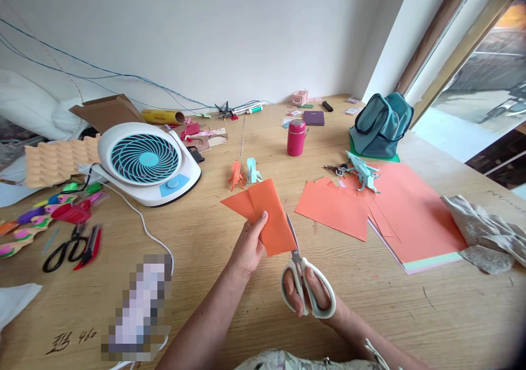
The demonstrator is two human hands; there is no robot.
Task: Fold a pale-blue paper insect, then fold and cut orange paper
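My left hand [249, 244] pinches the lower edge of a folded orange paper [263, 211], held up above the wooden table [213, 304]. White-handled scissors [306, 285] are gripped in my right hand [312, 299], fingers through the loops. Their blades [291, 230] run along the paper's right edge. Small orange [236, 175] and light blue [253, 171] folded paper figures stand just behind the paper.
A white and blue desk fan [146, 161] lies at the left with its cord trailing forward. Orange sheets [386, 205], a teal bag [380, 126], a pink bottle [296, 137], a grey cloth [485, 230] and black scissors [66, 246] lie about.
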